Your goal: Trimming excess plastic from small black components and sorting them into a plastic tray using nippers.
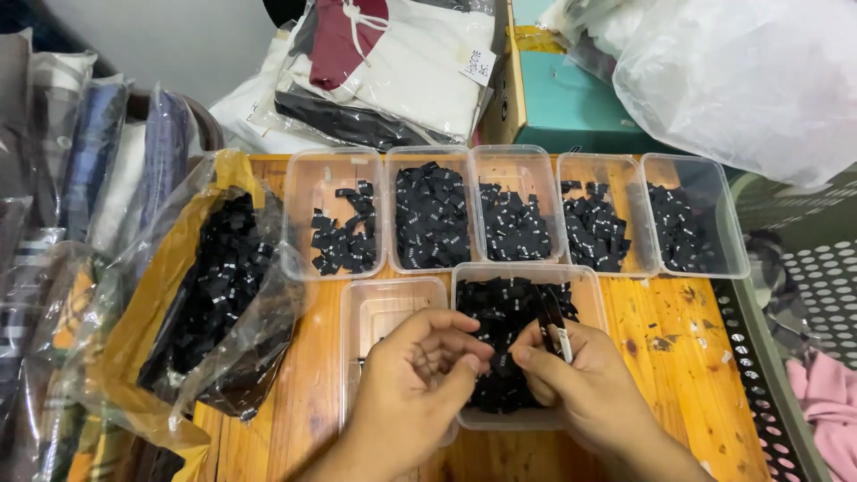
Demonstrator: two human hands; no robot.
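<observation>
My left hand and my right hand meet over a clear plastic tub full of small black fabric labels. The right hand grips a pair of tweezers with a white handle, tip up. The left hand's fingers are curled and pinch at a small black label between the two hands. To the left of that tub stands a nearly bare clear tub, partly under my left hand.
Several clear tubs of sorted black labels line the back of the wooden table. A plastic bag of black labels lies left. Bagged clothes, a teal box and a white bag sit behind; a perforated basket is right.
</observation>
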